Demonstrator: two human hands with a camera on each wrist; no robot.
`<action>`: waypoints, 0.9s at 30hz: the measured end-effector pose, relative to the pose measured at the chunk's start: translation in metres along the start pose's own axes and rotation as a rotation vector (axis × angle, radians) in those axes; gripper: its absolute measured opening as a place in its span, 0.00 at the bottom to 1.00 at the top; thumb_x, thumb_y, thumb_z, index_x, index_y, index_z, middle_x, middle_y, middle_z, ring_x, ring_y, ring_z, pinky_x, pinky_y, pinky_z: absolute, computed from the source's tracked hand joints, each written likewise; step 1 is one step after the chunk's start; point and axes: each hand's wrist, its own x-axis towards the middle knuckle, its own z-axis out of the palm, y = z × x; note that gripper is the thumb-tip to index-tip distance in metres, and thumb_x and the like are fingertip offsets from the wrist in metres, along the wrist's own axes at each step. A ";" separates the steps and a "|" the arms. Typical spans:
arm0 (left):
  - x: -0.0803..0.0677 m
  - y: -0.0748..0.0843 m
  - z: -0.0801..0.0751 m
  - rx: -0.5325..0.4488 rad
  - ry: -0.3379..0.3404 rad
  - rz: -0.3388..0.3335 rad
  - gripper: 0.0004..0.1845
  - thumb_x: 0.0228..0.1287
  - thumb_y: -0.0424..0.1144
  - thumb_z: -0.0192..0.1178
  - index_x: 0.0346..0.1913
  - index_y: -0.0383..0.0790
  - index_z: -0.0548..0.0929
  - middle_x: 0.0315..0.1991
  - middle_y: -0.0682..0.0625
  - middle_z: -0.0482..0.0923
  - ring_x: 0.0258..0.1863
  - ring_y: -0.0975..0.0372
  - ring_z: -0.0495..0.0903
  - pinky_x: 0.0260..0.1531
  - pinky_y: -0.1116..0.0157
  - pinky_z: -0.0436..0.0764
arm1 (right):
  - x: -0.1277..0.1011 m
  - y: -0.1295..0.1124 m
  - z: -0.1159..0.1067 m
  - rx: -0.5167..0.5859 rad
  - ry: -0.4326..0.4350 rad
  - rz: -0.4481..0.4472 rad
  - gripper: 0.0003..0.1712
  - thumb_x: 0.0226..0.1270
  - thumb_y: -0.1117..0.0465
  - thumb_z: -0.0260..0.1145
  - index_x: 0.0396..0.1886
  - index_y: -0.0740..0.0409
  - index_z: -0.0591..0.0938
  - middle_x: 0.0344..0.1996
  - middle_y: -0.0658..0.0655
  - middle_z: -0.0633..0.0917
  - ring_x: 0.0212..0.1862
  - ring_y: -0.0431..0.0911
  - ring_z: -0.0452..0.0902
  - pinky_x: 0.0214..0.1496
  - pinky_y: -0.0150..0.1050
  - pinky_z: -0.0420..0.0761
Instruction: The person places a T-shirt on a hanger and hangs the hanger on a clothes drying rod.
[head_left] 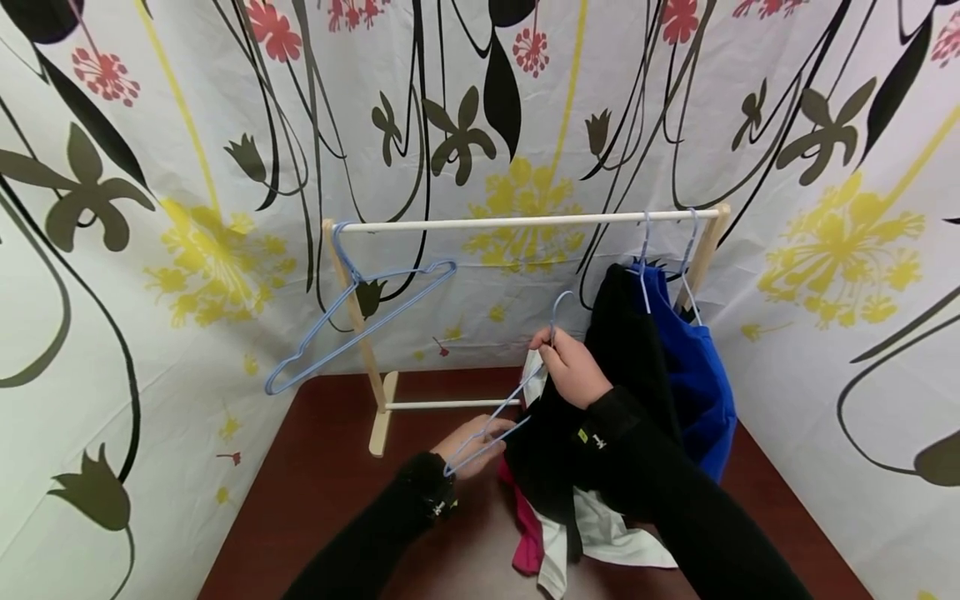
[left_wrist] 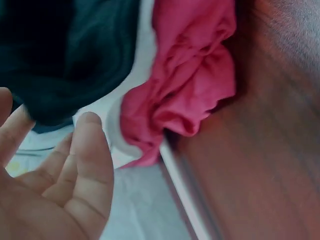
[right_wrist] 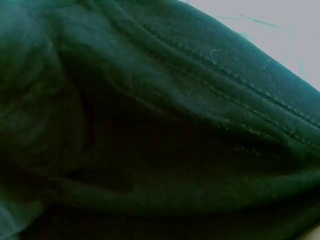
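In the head view my right hand point(head_left: 573, 367) grips a pale blue wire hanger point(head_left: 564, 302) at the base of its hook. One end of that hanger runs into a black garment point(head_left: 540, 467), while the other end crosses over my left hand point(head_left: 474, 446). My left hand's fingers point(left_wrist: 92, 150) are loosely spread, with fingertips at the black garment's lower edge in the left wrist view. Dark fabric point(right_wrist: 165, 150) with a stitched, ribbed edge fills most of the right wrist view, where the right hand is largely hidden.
A wooden rack point(head_left: 480, 222) stands on the brown table point(head_left: 300, 500). One bare blue hanger point(head_left: 360, 308) hangs at its left end. At its right hang a black garment point(head_left: 630, 333) and a blue garment point(head_left: 693, 383). White point(head_left: 622, 537) and pink point(head_left: 528, 533) clothes lie below.
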 end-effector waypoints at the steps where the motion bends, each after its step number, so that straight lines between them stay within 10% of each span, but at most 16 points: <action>1: -0.001 0.002 0.002 -0.011 0.000 -0.034 0.16 0.72 0.31 0.55 0.59 0.35 0.81 0.51 0.40 0.80 0.51 0.51 0.79 0.53 0.57 0.77 | -0.001 0.000 0.001 0.006 0.000 -0.001 0.11 0.83 0.63 0.48 0.49 0.57 0.77 0.49 0.58 0.82 0.44 0.49 0.75 0.49 0.47 0.71; 6: -0.009 0.002 0.004 -0.091 -0.005 -0.193 0.05 0.73 0.39 0.57 0.42 0.44 0.81 0.31 0.53 0.78 0.33 0.63 0.77 0.39 0.63 0.76 | -0.004 0.003 0.000 -0.016 0.034 0.008 0.11 0.83 0.63 0.49 0.49 0.58 0.78 0.46 0.60 0.82 0.42 0.51 0.76 0.48 0.47 0.71; 10: -0.016 -0.003 -0.006 -0.145 0.020 -0.160 0.09 0.74 0.40 0.57 0.32 0.46 0.77 0.20 0.57 0.68 0.20 0.67 0.67 0.28 0.66 0.70 | -0.004 0.008 -0.006 -0.067 0.105 0.052 0.11 0.81 0.64 0.50 0.48 0.58 0.79 0.42 0.62 0.82 0.38 0.52 0.73 0.45 0.47 0.70; 18: -0.029 -0.006 -0.035 0.034 0.023 -0.284 0.13 0.75 0.49 0.57 0.29 0.53 0.75 0.19 0.61 0.66 0.21 0.67 0.68 0.27 0.66 0.69 | 0.001 0.016 -0.017 -0.184 0.166 0.095 0.10 0.80 0.64 0.51 0.48 0.59 0.78 0.47 0.63 0.84 0.41 0.57 0.79 0.48 0.52 0.73; 27: -0.042 0.005 -0.055 0.207 0.060 -0.265 0.09 0.75 0.50 0.59 0.33 0.57 0.76 0.21 0.63 0.71 0.20 0.68 0.69 0.26 0.65 0.70 | 0.003 0.025 -0.018 -0.266 0.195 0.069 0.09 0.78 0.64 0.52 0.45 0.58 0.79 0.44 0.61 0.86 0.42 0.57 0.82 0.46 0.53 0.76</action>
